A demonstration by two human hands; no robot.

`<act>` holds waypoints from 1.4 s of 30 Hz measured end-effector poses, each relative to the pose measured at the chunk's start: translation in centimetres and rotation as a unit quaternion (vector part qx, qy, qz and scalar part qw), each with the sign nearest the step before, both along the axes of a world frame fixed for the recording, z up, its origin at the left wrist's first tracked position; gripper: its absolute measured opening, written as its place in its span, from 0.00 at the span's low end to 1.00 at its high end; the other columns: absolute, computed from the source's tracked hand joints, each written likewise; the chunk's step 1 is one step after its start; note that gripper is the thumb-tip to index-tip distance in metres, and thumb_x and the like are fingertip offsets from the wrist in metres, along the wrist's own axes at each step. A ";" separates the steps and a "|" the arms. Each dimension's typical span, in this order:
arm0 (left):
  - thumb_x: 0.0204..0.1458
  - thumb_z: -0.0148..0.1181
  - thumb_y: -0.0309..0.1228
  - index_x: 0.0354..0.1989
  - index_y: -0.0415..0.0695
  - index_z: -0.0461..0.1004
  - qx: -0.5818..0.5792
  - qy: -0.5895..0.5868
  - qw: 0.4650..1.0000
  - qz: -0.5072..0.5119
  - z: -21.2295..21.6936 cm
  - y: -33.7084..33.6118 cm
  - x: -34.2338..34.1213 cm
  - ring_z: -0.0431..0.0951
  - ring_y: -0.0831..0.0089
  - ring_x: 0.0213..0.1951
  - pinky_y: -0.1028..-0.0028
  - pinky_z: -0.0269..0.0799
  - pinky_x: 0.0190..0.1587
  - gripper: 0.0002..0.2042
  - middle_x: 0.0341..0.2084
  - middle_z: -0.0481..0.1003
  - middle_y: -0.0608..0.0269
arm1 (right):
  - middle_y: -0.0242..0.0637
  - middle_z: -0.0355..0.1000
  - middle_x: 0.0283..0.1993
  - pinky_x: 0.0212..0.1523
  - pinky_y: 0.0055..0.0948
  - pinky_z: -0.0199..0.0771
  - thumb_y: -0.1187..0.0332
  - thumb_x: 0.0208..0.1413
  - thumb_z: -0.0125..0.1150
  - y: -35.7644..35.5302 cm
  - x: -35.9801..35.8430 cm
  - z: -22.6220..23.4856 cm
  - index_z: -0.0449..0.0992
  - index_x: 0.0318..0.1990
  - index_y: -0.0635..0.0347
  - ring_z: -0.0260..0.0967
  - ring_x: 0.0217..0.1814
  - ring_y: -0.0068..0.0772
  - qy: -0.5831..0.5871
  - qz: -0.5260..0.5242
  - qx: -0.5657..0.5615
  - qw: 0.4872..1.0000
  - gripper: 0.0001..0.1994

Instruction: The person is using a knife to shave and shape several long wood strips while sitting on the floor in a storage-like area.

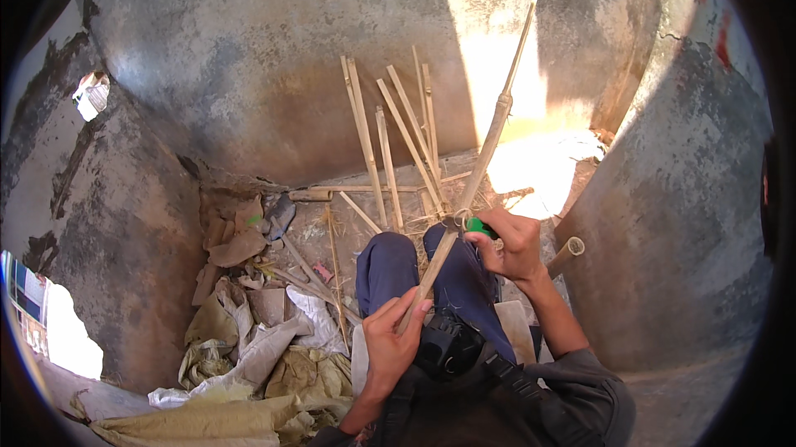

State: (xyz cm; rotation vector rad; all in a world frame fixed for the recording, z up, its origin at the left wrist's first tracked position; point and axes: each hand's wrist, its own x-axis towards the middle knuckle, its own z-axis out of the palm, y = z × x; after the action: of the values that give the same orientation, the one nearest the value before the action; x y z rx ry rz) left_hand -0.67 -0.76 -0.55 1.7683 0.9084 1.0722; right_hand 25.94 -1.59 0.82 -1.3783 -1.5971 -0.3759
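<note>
A long bamboo stick [489, 144] slants from my lap up toward the far wall, with a thick joint partway along it. My left hand [392, 339] is closed round its near end, above my lap. In my right hand [516, 244] is a knife with a green handle [479, 228], held over my knee. Its short dark blade lies against the bamboo, where a pale curl of shaving sticks up. My fingers partly cover the handle.
Several split bamboo strips [388, 167] lean against the far wall [290, 49]. A cut bamboo tube [568, 255] stands at the right. Crumpled sacks [286, 376] and broken scraps [240, 246] litter the floor at left. Walls close in on both sides.
</note>
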 end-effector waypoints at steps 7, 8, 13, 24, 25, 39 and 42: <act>0.65 0.72 0.23 0.55 0.29 0.84 -0.060 -0.020 0.997 -0.040 -3.8 -0.8 -1.6 0.80 0.84 0.38 0.82 0.74 0.39 0.14 0.37 0.84 0.63 | 0.37 0.72 0.25 0.26 0.32 0.66 0.62 0.74 0.63 0.1 6.9 2.1 0.81 0.44 0.65 0.68 0.23 0.30 0.157 -0.120 0.024 0.980 0.13; 0.65 0.72 0.23 0.56 0.29 0.83 -0.074 -0.035 0.996 -0.046 -4.4 -0.8 -1.5 0.80 0.84 0.38 0.82 0.75 0.40 0.14 0.37 0.85 0.64 | 0.37 0.71 0.25 0.25 0.31 0.65 0.62 0.74 0.63 -0.3 6.5 1.6 0.81 0.43 0.64 0.67 0.22 0.29 0.167 -0.101 0.033 0.980 0.13; 0.66 0.71 0.23 0.59 0.30 0.80 -0.102 -0.040 0.992 -0.057 -2.9 0.1 -0.2 0.80 0.84 0.40 0.82 0.75 0.42 0.16 0.40 0.85 0.64 | 0.41 0.80 0.31 0.28 0.35 0.76 0.58 0.65 0.73 -1.4 0.3 -1.2 0.84 0.40 0.64 0.80 0.26 0.43 0.049 0.035 -0.006 0.998 0.16; 0.65 0.72 0.22 0.55 0.29 0.79 -0.015 -0.065 0.998 -0.022 -1.3 0.8 1.2 0.84 0.81 0.41 0.80 0.78 0.42 0.14 0.41 0.87 0.57 | 0.34 0.75 0.26 0.25 0.36 0.72 0.53 0.62 0.76 -1.6 -4.3 -1.9 0.85 0.40 0.58 0.77 0.25 0.40 0.004 0.104 -0.017 0.994 0.16; 0.65 0.72 0.23 0.54 0.29 0.80 -0.016 -0.072 0.997 -0.015 -0.7 0.6 1.3 0.85 0.80 0.39 0.79 0.79 0.40 0.13 0.40 0.88 0.55 | 0.34 0.75 0.26 0.25 0.36 0.72 0.53 0.62 0.76 -1.5 -4.2 -1.9 0.85 0.40 0.58 0.77 0.25 0.40 0.001 0.094 -0.011 0.995 0.16; 0.66 0.72 0.23 0.51 0.29 0.81 -0.062 -0.016 0.998 -0.005 -1.2 -0.4 -0.3 0.82 0.85 0.38 0.82 0.76 0.40 0.11 0.37 0.87 0.60 | 0.42 0.80 0.31 0.28 0.35 0.75 0.61 0.65 0.72 0.8 1.5 -0.3 0.83 0.41 0.63 0.79 0.27 0.42 0.047 -0.032 0.024 0.998 0.12; 0.66 0.71 0.23 0.50 0.30 0.81 -0.078 -0.002 0.997 -0.019 -2.1 -0.8 -1.1 0.81 0.87 0.37 0.84 0.74 0.38 0.10 0.36 0.86 0.62 | 0.44 0.81 0.32 0.30 0.35 0.77 0.63 0.67 0.70 1.3 4.3 0.3 0.83 0.42 0.64 0.81 0.29 0.43 0.088 -0.081 0.015 0.993 0.12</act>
State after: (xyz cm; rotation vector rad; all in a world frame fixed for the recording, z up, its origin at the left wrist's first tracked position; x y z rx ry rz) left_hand -1.77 -1.58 -2.62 1.6475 0.9266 0.9533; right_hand 30.23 -0.30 1.16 -1.4811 -1.3364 -0.3628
